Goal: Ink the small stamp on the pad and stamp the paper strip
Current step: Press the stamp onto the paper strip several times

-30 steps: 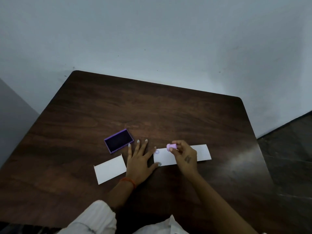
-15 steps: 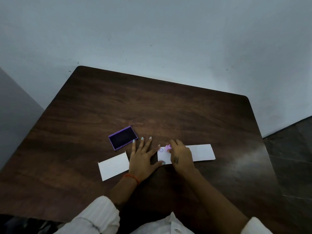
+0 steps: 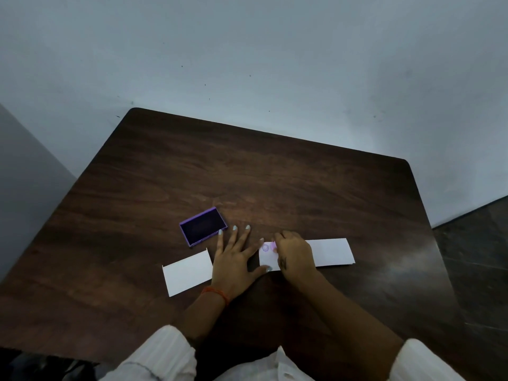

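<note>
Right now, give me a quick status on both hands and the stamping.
Left hand flat, open, pinning the paper strip. Right hand pressing the small stamp onto the strip beside one purple mark. Ink pad open, nothing in the way.

wall (image 3: 247, 50): pale blue-grey (few dark specks) | table (image 3: 247, 174): dark wood | floor (image 3: 478, 243): dark tile

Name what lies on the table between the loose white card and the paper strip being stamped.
In the head view, the left hand lies flat between the white card and the paper strip, its thumb touching the strip's left end.
</note>
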Demonstrator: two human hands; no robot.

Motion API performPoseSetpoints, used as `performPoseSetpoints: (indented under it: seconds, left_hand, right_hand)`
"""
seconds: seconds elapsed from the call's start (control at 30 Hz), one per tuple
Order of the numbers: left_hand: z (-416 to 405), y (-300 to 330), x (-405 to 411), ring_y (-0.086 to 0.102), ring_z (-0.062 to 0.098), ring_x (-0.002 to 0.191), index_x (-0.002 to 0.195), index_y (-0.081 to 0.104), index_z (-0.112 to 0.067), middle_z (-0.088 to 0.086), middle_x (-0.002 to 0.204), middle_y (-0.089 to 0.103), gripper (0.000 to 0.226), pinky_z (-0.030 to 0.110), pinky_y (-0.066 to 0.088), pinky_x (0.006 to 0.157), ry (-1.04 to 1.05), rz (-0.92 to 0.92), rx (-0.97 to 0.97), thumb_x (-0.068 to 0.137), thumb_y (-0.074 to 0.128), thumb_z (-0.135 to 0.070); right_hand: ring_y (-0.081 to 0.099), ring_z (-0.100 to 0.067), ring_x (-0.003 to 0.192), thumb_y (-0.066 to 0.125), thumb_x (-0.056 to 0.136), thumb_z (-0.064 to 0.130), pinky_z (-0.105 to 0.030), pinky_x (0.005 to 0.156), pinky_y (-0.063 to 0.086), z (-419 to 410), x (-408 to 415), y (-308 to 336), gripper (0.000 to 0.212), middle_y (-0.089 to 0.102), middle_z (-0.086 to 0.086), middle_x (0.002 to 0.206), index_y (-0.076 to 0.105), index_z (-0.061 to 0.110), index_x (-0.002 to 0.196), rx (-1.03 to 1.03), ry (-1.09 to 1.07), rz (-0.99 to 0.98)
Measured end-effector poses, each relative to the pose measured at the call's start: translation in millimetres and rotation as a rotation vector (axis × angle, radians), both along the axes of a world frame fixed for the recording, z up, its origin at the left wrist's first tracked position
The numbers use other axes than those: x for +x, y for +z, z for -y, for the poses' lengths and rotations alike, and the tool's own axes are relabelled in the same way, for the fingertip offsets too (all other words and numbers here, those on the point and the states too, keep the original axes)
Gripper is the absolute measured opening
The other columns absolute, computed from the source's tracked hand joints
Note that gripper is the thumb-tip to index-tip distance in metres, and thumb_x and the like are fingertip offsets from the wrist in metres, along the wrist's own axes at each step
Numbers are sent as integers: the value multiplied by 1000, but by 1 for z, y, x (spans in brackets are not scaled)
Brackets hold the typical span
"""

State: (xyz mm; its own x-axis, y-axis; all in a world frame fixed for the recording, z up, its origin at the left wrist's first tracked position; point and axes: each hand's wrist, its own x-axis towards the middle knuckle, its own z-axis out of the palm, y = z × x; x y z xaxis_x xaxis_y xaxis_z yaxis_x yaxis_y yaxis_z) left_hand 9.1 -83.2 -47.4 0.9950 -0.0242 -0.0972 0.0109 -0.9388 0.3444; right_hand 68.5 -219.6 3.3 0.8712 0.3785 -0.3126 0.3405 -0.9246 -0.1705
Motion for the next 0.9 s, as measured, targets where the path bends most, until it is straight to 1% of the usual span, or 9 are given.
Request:
performPoseSetpoints:
  seconds: [0.13,0.27,0.47,0.53,0.67,0.8,0.9]
  left_hand:
    - [0,-1,0,-5,23,146,141,19,-43,-1,159,5,70,43,-22,110,-3,1,19,78,36,-72]
    - [0,-2,-1,-5,23,146,141,18,-43,0,159,5,70,43,-22,110,-7,13,38,78,33,-72]
    - [0,-5,0,-16,19,139,141,15,-43,-1,158,2,71,43,-24,109,-14,20,33,79,32,-72]
    - [1,-5,-1,-15,19,140,141,16,-42,-1,158,2,71,42,-24,109,-13,26,29,79,33,-71]
    - [0,-6,-1,-9,22,143,141,20,-40,1,158,5,70,44,-19,112,-9,36,0,80,37,-68]
    - [0,-7,-2,-14,19,140,141,20,-41,-2,156,0,69,43,-20,111,2,46,-14,80,39,-68]
    - [0,-7,-2,-17,19,140,141,17,-42,-6,152,-8,70,42,-22,110,-3,28,-13,79,37,-69]
  right_hand:
    - [53,-27,116,71,77,22,-34,98,44,1,0,-1,46,59,-13,126,54,8,118,26,30,38]
    - [52,-27,117,70,78,21,-34,100,42,1,1,0,46,58,-13,127,53,8,119,30,35,28]
    - [49,-27,120,70,79,22,-34,103,40,2,3,3,50,56,-13,130,51,8,122,14,58,-3]
    - [49,-27,121,69,79,22,-34,103,39,3,3,3,50,55,-13,130,51,7,122,15,65,-11]
    - [51,-25,117,67,80,22,-32,100,40,3,3,3,44,58,-13,127,53,6,119,48,71,9]
    - [52,-24,114,67,80,22,-30,97,41,3,1,-2,43,59,-12,125,54,7,118,63,72,25]
    - [51,-25,116,69,79,25,-30,99,41,6,2,-3,48,58,-12,128,52,7,120,38,120,19]
